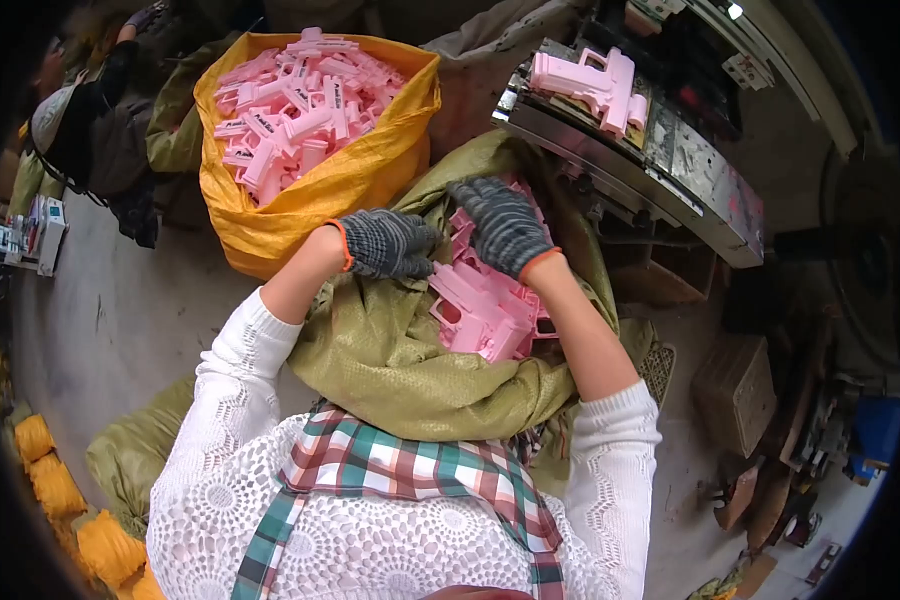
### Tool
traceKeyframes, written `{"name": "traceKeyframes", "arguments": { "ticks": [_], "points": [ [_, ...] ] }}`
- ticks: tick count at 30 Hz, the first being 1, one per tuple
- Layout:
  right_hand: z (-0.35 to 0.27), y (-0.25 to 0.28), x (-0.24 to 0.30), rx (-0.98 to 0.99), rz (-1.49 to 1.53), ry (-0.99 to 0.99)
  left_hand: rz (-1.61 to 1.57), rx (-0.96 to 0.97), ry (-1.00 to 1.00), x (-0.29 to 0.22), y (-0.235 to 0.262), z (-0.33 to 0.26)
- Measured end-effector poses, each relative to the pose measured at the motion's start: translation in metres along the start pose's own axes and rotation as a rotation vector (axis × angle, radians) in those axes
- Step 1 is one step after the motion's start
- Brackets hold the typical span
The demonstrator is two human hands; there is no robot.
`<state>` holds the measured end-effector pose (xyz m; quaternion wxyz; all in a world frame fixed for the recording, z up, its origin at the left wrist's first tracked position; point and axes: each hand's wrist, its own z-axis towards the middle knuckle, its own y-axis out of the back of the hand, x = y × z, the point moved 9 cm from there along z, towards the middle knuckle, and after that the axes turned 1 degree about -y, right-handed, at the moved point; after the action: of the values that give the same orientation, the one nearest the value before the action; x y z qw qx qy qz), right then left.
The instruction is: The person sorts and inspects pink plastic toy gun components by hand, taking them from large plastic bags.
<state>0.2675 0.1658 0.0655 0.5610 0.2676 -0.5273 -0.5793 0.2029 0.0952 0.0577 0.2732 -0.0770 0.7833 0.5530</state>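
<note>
Both my hands wear dark grey knit gloves with orange cuffs. My left hand (392,243) is at the left side of an olive woven sack (380,345), fingers extended and a little bent, their tips close to the end of a pink toy gun (485,305). No object shows in its grasp. Deeper in the same sack, my right hand (500,225) lies palm down over more pink toy gun pieces (462,235), its fingers long and close together. Whatever is under its palm is hidden.
A yellow woven sack (320,205) full of pink toy guns stands at the far left. Another pink toy gun (595,88) lies on a metal machine bench (705,165) at the far right. A crate (735,395) sits on the right; another person (90,130) is at the far left.
</note>
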Motion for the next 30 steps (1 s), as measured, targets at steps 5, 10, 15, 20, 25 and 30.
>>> {"name": "traceKeyframes", "arguments": {
  "ticks": [5,10,15,20,25,30],
  "points": [
    [-0.005,-0.021,0.006,0.463,-0.293,-0.052,-0.068,0.114,0.197,0.017,-0.002,-0.023],
    [-0.019,0.108,0.017,-0.035,-0.092,-0.164,-0.107,-0.317,0.04,-0.012,0.043,-0.024],
    [-0.022,0.175,0.061,-0.281,0.113,0.011,-0.664,-0.185,-0.306,-0.065,0.052,0.006],
    [-0.051,0.184,0.034,-0.121,0.299,-0.347,-0.124,-0.516,-0.283,-0.085,0.083,0.003],
    [-0.066,0.206,0.017,-0.294,0.127,-0.287,0.137,-0.887,-0.34,-0.094,0.111,0.001],
    [-0.091,0.228,-0.011,-0.491,0.519,-0.352,0.4,-1.135,-0.246,-0.064,0.149,0.027]
  ]
}}
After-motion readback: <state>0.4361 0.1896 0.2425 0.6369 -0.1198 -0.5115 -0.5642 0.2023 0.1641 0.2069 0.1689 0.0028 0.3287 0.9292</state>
